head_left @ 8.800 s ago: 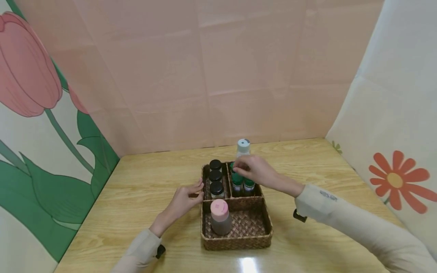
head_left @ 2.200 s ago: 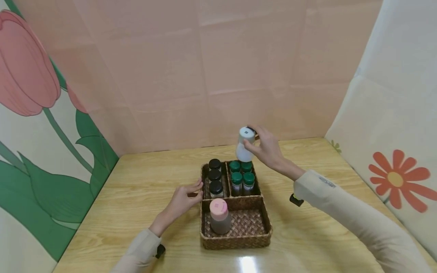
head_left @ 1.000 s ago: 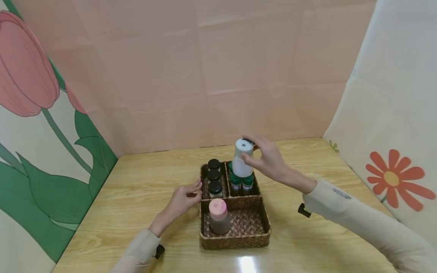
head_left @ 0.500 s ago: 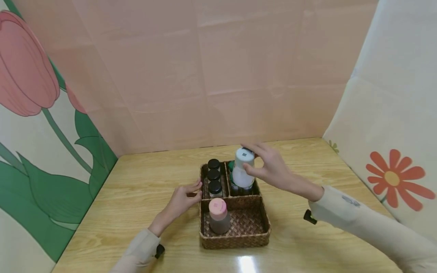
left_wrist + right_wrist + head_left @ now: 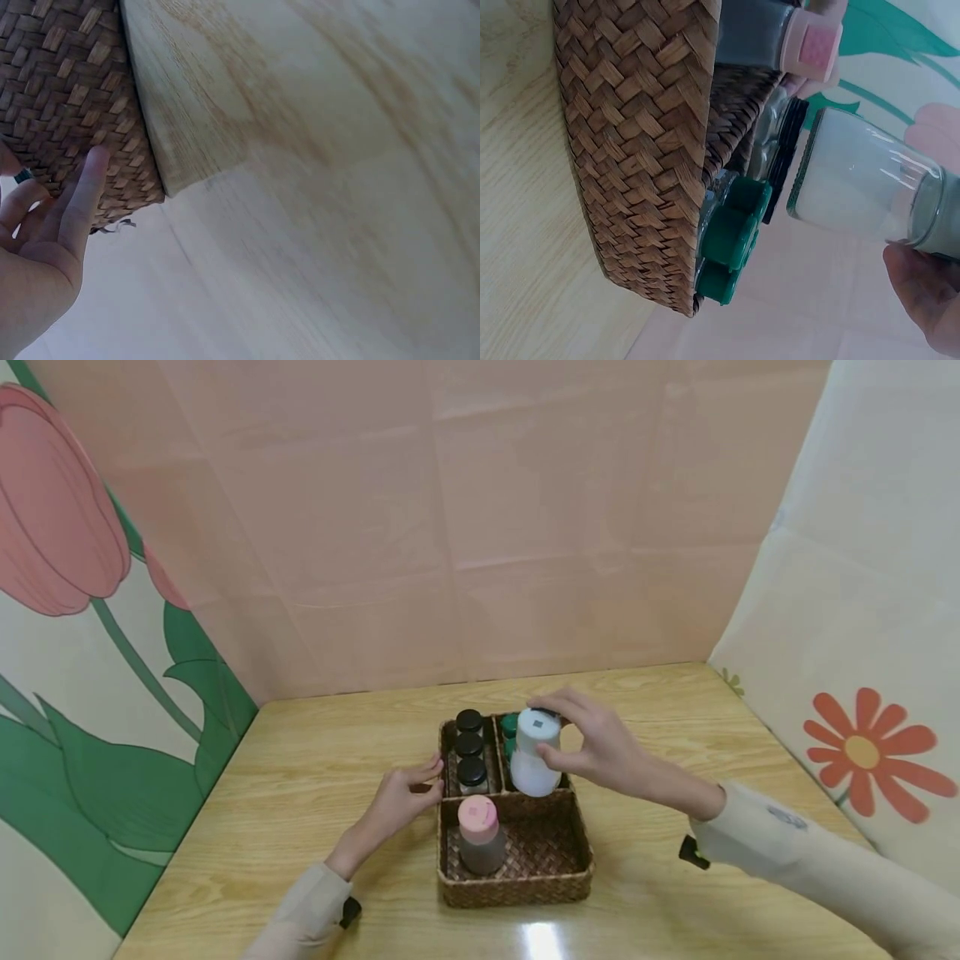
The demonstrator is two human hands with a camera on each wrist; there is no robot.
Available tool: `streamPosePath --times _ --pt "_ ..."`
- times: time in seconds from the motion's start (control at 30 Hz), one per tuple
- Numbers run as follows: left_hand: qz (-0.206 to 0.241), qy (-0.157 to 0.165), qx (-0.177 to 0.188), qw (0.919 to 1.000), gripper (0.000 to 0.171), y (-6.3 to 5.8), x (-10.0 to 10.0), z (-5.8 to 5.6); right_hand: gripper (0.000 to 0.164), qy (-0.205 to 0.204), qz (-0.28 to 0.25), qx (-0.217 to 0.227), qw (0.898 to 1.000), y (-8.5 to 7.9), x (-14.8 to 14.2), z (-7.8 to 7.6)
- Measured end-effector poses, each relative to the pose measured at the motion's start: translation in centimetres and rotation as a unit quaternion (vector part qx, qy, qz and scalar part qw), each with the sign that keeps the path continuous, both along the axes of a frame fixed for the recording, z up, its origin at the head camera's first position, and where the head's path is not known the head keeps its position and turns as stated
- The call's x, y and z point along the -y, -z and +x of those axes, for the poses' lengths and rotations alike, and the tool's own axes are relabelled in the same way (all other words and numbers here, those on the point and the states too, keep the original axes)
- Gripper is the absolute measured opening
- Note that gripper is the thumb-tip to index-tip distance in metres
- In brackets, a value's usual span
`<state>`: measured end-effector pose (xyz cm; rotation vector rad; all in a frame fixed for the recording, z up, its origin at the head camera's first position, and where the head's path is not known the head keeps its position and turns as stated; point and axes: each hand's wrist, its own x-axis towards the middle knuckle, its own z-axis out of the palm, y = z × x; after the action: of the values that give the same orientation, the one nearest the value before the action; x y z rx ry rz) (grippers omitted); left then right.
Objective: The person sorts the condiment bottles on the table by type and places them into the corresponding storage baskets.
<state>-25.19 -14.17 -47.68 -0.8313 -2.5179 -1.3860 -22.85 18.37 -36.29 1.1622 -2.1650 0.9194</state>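
Note:
My right hand (image 5: 607,749) grips a glass jar (image 5: 536,768) by its pale blue lid. White contents fill much of it. In the right wrist view the jar (image 5: 866,180) hangs above the basket's rim, touching nothing below. Green-capped bottles (image 5: 731,229) stand in the back right compartment, partly hidden by the jar in the head view. My left hand (image 5: 401,797) touches the left side of the woven basket (image 5: 517,891). In the left wrist view one finger of this hand (image 5: 45,255) lies straight along the basket wall (image 5: 82,97).
Three black-lidded jars (image 5: 471,745) stand in a row in the back left compartment. A pink-lidded jar (image 5: 482,839) sits at the left of the wide front compartment. The basket rests on a wood-grain table (image 5: 337,735), with a pink backdrop (image 5: 450,527) behind it.
My right hand left the green caps and took the pale-blue-lidded jar from behind the basket. It has carried the jar nearer, over the green-capped bottles to the divider. My left hand stays put.

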Motion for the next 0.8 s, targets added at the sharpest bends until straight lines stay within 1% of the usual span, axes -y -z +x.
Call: streamPosePath --times 0.2,0.37,0.63,0.8 --pt "-0.002 -0.004 0.008 1.0 0.033 -0.2 -0.1 0.1 0.053 -0.014 0.009 0.013 1.0 0.3 -0.1 0.6" --pt "0.005 -0.004 0.011 0.9999 0.033 -0.3 -0.2 0.1 0.052 -0.027 0.021 0.019 0.999 0.5 -0.2 1.0" --pt "0.005 -0.001 0.018 0.9998 0.033 0.0 -0.1 0.0 0.05 -0.053 0.031 0.028 0.998 0.9 -0.3 1.6" --pt "0.003 -0.004 0.021 0.9998 0.033 -0.1 0.0 0.0 0.049 -0.06 0.048 0.047 0.996 1.0 -0.4 1.9"
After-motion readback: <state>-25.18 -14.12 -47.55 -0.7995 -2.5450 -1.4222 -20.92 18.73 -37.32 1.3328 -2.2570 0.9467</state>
